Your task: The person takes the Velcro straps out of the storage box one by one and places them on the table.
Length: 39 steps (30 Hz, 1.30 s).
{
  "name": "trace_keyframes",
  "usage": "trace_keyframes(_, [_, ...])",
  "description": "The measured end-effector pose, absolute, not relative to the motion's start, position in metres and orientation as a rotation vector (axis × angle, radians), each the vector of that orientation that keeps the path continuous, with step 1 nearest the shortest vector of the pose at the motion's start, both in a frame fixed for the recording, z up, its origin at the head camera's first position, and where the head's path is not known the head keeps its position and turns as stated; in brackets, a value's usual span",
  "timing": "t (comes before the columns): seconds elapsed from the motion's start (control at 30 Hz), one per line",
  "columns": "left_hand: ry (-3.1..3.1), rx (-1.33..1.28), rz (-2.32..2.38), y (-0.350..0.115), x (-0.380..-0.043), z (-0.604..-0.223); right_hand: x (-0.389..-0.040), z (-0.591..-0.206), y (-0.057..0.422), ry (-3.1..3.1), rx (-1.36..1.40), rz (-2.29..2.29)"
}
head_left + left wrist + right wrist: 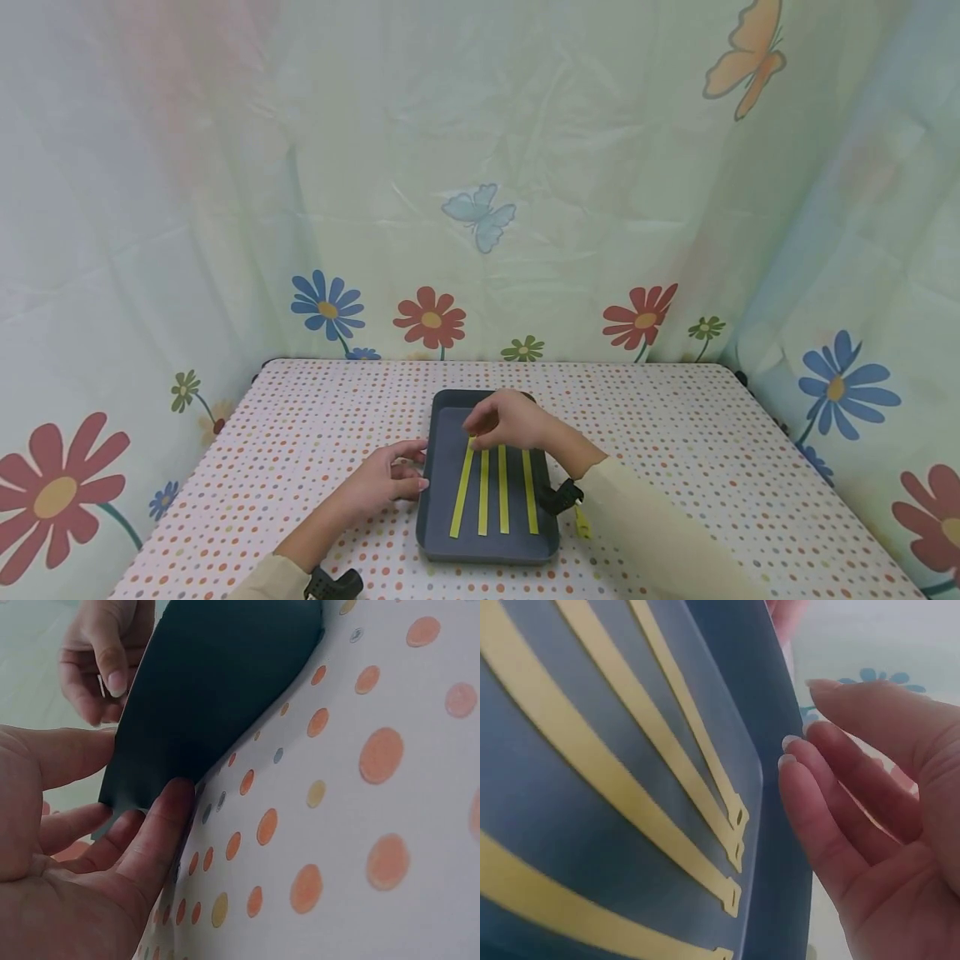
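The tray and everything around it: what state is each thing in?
Tray: uncovered, flat on the table.
Four yellow strips: lying lengthwise in the tray, leftmost slanted most.
Left grip: bare hand, fingertips touching the tray's side.
Right grip: bare hand over the tray, fingers bent, no strip visibly held.
Yellow piece: beside the tray, partly hidden.
Backdrop: hanging, creased.

In the dark blue tray (754,686), four yellow strips (592,754) are laid side by side, their ends set near the foot of the tray's wall, the lowest one cut off by the frame. By the tray's rim the right hand (889,877) is held, thumb parted from gently bent fingers. Beyond the tray a blue flower (868,675) is partly hidden by it
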<state>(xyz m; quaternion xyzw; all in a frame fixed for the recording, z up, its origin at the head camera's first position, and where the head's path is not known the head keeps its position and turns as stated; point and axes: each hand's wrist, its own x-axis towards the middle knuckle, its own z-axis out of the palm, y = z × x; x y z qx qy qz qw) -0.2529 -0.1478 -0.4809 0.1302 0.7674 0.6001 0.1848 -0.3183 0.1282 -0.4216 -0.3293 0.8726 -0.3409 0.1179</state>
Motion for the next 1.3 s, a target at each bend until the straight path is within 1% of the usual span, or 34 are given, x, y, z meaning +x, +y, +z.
trace_keyframes(0.3, [2.162,0.365,1.692,-0.147,-0.253,-0.481,-0.331,-0.425,0.118,2.450,-1.098,-0.911])
trace_keyframes(0.63, [2.168,0.376,1.683,-0.149,-0.254,-0.483,-0.339,-0.427,0.106,2.414,-1.182,-0.594])
trace_keyframes(1.0, [2.162,0.373,1.688,-0.148,-0.254,-0.481,-0.338,-0.428,0.093,2.443,-1.182,-0.365])
trace_keyframes(1.3, [2.170,0.391,1.677,-0.150,-0.255,-0.482,-0.340,-0.428,0.089,2.415,-1.190,-0.310])
